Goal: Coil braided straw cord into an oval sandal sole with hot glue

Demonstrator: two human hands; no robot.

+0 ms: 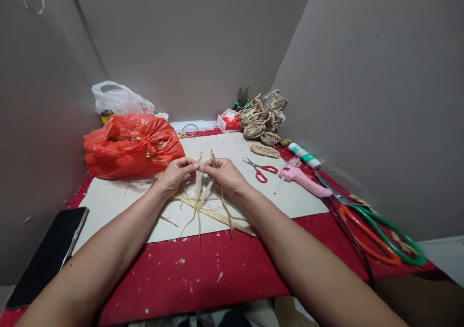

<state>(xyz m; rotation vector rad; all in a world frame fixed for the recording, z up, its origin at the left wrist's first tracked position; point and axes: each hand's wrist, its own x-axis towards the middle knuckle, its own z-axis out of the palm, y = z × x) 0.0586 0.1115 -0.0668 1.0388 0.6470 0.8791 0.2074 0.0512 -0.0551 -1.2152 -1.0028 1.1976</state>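
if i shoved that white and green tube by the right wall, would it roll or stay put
The white and green tube looks round and lies on its side on the red table cover, so it would probably roll if pushed across its length. It seems small and likely light. The pink glue gun lies just in front of it and might stop a roll toward the person.

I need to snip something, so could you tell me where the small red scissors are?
The small red scissors lie on the white board, right of the right hand, beside the pink glue gun.
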